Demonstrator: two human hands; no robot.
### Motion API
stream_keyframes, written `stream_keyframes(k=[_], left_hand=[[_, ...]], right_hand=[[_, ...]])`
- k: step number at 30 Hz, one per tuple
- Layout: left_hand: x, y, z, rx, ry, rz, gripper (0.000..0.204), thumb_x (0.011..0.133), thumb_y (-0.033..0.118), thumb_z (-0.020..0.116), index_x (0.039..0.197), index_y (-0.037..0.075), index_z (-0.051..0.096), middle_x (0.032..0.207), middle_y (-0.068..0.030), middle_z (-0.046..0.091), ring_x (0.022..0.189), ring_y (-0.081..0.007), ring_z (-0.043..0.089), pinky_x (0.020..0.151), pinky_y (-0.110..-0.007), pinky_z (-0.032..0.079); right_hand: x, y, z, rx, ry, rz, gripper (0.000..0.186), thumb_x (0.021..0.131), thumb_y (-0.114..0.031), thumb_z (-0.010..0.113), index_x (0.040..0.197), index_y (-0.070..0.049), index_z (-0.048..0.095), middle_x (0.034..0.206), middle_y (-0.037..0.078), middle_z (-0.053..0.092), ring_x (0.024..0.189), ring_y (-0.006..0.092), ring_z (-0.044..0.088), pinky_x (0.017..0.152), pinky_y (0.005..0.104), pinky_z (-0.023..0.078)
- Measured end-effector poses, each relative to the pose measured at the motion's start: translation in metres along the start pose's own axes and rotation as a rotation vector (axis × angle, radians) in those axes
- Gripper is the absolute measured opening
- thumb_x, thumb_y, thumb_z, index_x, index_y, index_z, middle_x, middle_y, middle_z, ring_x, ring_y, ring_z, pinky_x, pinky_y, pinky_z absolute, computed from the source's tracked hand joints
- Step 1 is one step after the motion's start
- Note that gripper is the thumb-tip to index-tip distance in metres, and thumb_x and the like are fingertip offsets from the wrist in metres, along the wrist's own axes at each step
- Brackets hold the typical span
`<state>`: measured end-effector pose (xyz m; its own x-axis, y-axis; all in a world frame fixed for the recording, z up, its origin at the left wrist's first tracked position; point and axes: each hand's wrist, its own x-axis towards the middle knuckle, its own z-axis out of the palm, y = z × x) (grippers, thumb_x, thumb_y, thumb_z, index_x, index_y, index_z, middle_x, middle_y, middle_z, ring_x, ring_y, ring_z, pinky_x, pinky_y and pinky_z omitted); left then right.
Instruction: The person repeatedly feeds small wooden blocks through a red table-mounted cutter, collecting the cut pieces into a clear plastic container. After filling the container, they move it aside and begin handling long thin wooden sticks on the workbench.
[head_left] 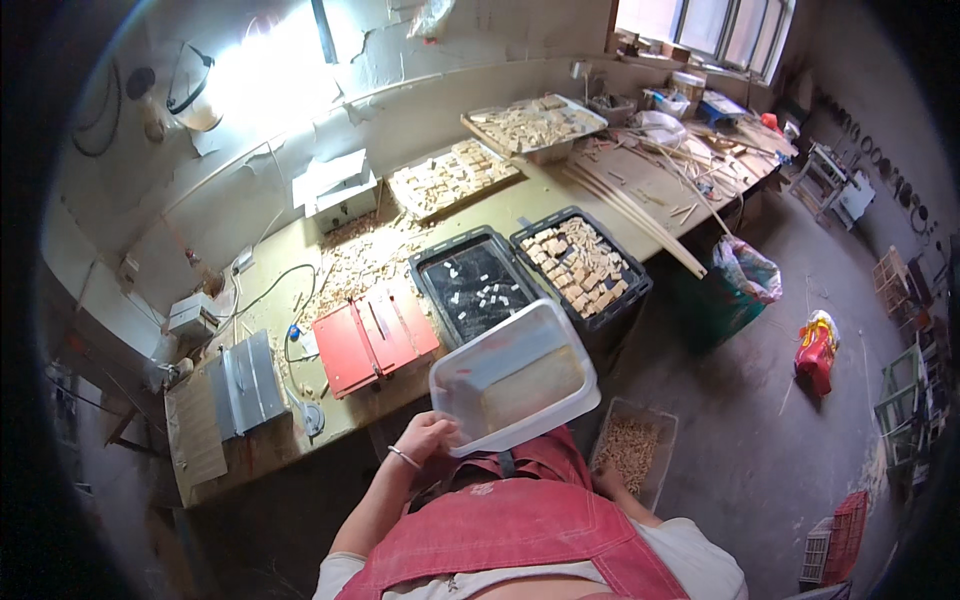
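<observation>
My left hand (432,432) is closed on the near-left rim of an empty translucent plastic tub (530,395), held tilted over the bench's front edge. My right hand (610,478) is low beside my apron, at the clear bin of small wooden pieces (632,452); its fingers are mostly hidden. Behind the tub lie a black tray (470,290) with scattered small white pieces and a black tray of wooden blocks (580,270). A red table saw (372,340) sits to their left.
The bench (260,275) also holds a grey machine plate (248,385), sawdust, a cord, two back trays of wooden pieces (450,178) and long strips (640,222). On the floor at right stand a green lined bin (725,315), a red sack (815,360) and red crates (845,535).
</observation>
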<state>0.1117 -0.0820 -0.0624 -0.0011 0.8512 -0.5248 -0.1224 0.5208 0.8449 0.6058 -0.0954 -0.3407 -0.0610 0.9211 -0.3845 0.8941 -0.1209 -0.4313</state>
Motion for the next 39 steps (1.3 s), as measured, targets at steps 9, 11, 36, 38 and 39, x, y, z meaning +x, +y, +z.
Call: stream_keyframes(k=[9,11,36,38,39], left_hand=[[0.058,0.08,0.073,-0.392,0.062,0.101,0.025,0.107,0.022,0.063,0.122,0.002,0.065,0.1,-0.0126,0.076,0.075,-0.0235,0.076,0.061,-0.035,0.064],[0.074,0.092,0.085,-0.437,0.109,0.106,0.027,0.109,0.022,0.06,0.124,0.001,0.063,0.105,-0.0135,0.075,0.081,-0.0271,0.078,0.062,-0.039,0.065],[0.197,0.123,0.103,-0.491,0.736,-0.072,0.048,0.107,0.028,0.056,0.141,-0.002,0.041,0.117,-0.0285,0.07,0.088,-0.0411,0.08,0.057,-0.044,0.066],[0.207,0.129,0.108,-0.446,0.762,-0.092,0.053,0.107,0.032,0.056,0.144,-0.002,0.04,0.118,-0.027,0.071,0.089,-0.0393,0.08,0.057,-0.042,0.066],[0.212,0.125,0.108,-0.423,0.773,-0.087,0.055,0.107,0.033,0.056,0.145,-0.002,0.04,0.119,-0.0264,0.071,0.089,-0.0393,0.08,0.057,-0.042,0.066]], right_hand=[[-0.06,0.03,0.001,0.242,-0.33,0.502,0.028,0.091,-0.022,0.073,0.103,0.002,0.079,0.093,0.019,0.08,0.086,0.0323,0.076,0.085,0.0469,0.059],[-0.069,0.025,-0.008,0.29,-0.3,0.559,0.028,0.091,-0.022,0.073,0.103,0.002,0.079,0.093,0.019,0.08,0.086,0.0322,0.076,0.085,0.0468,0.059],[-0.076,0.108,-0.034,0.734,-0.138,0.859,0.027,0.093,-0.022,0.073,0.104,0.002,0.079,0.094,0.017,0.079,0.088,0.0303,0.075,0.085,0.0457,0.059],[-0.073,0.121,-0.035,0.784,-0.131,0.88,0.027,0.093,-0.022,0.073,0.104,0.002,0.079,0.094,0.017,0.079,0.088,0.0302,0.075,0.085,0.0457,0.059],[-0.073,0.129,-0.036,0.801,-0.126,0.885,0.027,0.093,-0.022,0.073,0.104,0.002,0.079,0.094,0.017,0.079,0.088,0.0301,0.075,0.085,0.0456,0.059]])
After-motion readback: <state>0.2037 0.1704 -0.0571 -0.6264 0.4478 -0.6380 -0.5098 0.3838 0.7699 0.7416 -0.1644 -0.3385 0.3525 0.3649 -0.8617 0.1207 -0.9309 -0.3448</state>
